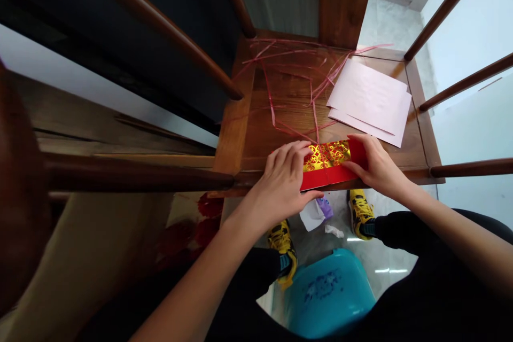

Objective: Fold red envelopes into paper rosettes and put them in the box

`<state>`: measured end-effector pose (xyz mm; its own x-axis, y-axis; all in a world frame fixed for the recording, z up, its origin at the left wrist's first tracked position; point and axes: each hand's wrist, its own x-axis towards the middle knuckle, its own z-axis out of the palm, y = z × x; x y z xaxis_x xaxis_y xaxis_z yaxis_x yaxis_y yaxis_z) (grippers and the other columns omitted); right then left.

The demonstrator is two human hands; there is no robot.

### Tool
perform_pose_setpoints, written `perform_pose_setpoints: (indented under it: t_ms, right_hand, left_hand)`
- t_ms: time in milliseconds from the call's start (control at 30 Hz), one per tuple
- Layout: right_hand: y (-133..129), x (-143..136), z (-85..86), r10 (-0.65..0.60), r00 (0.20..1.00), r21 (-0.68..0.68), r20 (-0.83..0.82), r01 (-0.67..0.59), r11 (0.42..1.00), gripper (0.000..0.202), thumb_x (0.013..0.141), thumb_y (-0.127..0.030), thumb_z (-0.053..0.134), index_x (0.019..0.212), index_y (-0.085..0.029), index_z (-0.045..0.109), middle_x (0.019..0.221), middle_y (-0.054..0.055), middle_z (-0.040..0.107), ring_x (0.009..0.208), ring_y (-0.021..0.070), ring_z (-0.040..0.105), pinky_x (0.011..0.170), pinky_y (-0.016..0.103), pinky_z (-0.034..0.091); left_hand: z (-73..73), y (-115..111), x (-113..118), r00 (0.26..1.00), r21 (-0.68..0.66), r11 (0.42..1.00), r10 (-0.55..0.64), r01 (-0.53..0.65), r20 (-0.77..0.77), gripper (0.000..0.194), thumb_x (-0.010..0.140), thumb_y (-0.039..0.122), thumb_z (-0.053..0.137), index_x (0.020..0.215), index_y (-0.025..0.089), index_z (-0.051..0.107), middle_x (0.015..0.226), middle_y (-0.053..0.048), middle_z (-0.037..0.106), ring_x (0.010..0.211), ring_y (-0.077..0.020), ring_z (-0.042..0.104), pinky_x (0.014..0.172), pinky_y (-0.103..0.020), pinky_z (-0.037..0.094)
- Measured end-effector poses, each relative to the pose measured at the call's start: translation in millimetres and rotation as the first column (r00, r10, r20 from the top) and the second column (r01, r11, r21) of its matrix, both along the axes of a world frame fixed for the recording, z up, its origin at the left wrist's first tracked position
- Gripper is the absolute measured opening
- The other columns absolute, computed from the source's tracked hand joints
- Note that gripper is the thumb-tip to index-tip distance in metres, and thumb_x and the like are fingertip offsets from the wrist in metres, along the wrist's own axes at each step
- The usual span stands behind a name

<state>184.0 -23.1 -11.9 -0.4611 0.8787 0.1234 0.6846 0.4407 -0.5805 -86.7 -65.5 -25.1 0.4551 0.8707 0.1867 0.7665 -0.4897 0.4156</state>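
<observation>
A red packet with gold patterns [326, 163] lies at the front edge of a wooden chair seat [288, 85], between my hands. My left hand [286, 179] is curled over its left end, the thumb held apart below. At the right end, my right hand [372, 165] grips the packet between thumb and fingers. A pink string [315, 117] runs from the packet back across the seat, where more of it lies in loose loops. Behind my right hand are overlapping pale sheets of paper [368, 96].
Dark wooden chair rods [192, 53] rise on both sides of the seat. Below are a turquoise plastic stool [331, 294], yellow shoes [360, 211], a white and purple wrapper [316, 214] and a crumpled tissue [334, 231] on the floor.
</observation>
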Motion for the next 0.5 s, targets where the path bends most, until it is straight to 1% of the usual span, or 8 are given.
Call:
perform_pose_setpoints:
  t_ms: [67, 133, 200, 233, 267, 333, 400, 500]
  right_hand:
    - [2, -3, 5.6, 0.037, 0.995, 0.008, 0.096, -0.038, 0.999, 0.046, 0.1, -0.035, 0.069, 0.142, -0.027, 0.054, 0.137, 0.016, 0.063, 0.129, 0.0358, 0.059, 0.111, 0.06, 0.053]
    - [4, -8, 13.4, 0.046, 0.974, 0.058, 0.22, -0.06, 0.997, 0.04, 0.099, -0.037, 0.071, 0.137, -0.027, 0.061, 0.139, 0.018, 0.06, 0.129, 0.0397, 0.055, 0.11, 0.065, 0.05]
    - [10, -14, 22.6, 0.08, 0.952, 0.108, 0.294, -0.116, 0.987, 0.038, 0.098, -0.032, 0.071, 0.136, -0.028, 0.065, 0.151, 0.018, 0.054, 0.135, 0.0435, 0.049, 0.11, 0.07, 0.044]
    - [14, -17, 26.9, 0.12, 0.948, 0.109, 0.295, -0.159, 0.981, 0.038, 0.099, -0.027, 0.068, 0.137, -0.03, 0.066, 0.156, 0.016, 0.052, 0.137, 0.0434, 0.047, 0.111, 0.07, 0.042]
    - [19, -21, 30.4, 0.174, 0.946, 0.092, 0.272, -0.205, 0.974, 0.039, 0.101, -0.022, 0.063, 0.138, -0.031, 0.066, 0.157, 0.013, 0.054, 0.137, 0.0412, 0.047, 0.112, 0.069, 0.041]
    - [31, -29, 33.1, 0.263, 0.946, 0.032, 0.19, -0.273, 0.961, 0.039, 0.104, -0.014, 0.052, 0.135, -0.032, 0.067, 0.145, 0.009, 0.065, 0.13, 0.0342, 0.053, 0.113, 0.062, 0.042]
    - [45, -35, 29.0, 0.316, 0.943, -0.019, 0.101, -0.315, 0.949, 0.034, 0.107, -0.015, 0.046, 0.125, -0.03, 0.071, 0.127, 0.007, 0.073, 0.119, 0.0294, 0.058, 0.11, 0.055, 0.045]
    - [62, -40, 15.3, 0.399, 0.917, -0.044, 0.01, -0.398, 0.916, 0.026, 0.107, -0.02, 0.051, 0.114, -0.026, 0.075, 0.121, 0.009, 0.072, 0.114, 0.0269, 0.058, 0.105, 0.047, 0.049]
  left_hand:
    - [0.5, 1, 0, 0.999, 0.012, 0.999, -0.036, 0.036, -0.041, 0.093, 0.079, 0.049, 0.093, 0.145, 0.019, 0.035, 0.158, -0.025, 0.049, 0.145, -0.0441, 0.048, 0.118, -0.062, 0.042]
    - [0.4, 2, 0, 0.996, 0.019, 0.998, -0.06, 0.061, -0.07, 0.085, 0.083, 0.053, 0.088, 0.143, 0.019, 0.038, 0.16, -0.026, 0.048, 0.143, -0.0452, 0.049, 0.116, -0.063, 0.042]
    - [-0.6, 5, -2, 0.995, 0.019, 0.997, -0.076, 0.077, -0.061, 0.082, 0.084, 0.056, 0.087, 0.141, 0.02, 0.039, 0.158, -0.025, 0.049, 0.14, -0.0444, 0.051, 0.113, -0.062, 0.044]
    - [-1.4, 6, -3, 0.996, 0.022, 0.996, -0.083, 0.084, -0.045, 0.083, 0.083, 0.055, 0.088, 0.14, 0.02, 0.039, 0.157, -0.025, 0.051, 0.138, -0.0434, 0.052, 0.112, -0.06, 0.045]
    - [-2.4, 8, -4, 0.996, 0.027, 0.995, -0.091, 0.092, -0.024, 0.084, 0.081, 0.052, 0.091, 0.139, 0.02, 0.039, 0.155, -0.024, 0.053, 0.137, -0.0421, 0.054, 0.111, -0.058, 0.046]
    - [-4.7, 10, -5, 0.994, 0.047, 0.993, -0.112, 0.111, 0.013, 0.087, 0.077, 0.045, 0.096, 0.137, 0.02, 0.038, 0.153, -0.023, 0.055, 0.138, -0.04, 0.055, 0.111, -0.055, 0.048]
    - [-7.4, 10, -5, 0.991, 0.065, 0.99, -0.126, 0.124, 0.034, 0.089, 0.074, 0.041, 0.098, 0.135, 0.02, 0.037, 0.152, -0.024, 0.055, 0.14, -0.0393, 0.054, 0.114, -0.055, 0.048]
    - [-11.8, 6, -5, 0.991, 0.07, 0.99, -0.127, 0.124, 0.03, 0.081, 0.08, 0.041, 0.094, 0.133, 0.02, 0.037, 0.153, -0.024, 0.054, 0.142, -0.039, 0.053, 0.117, -0.056, 0.047]
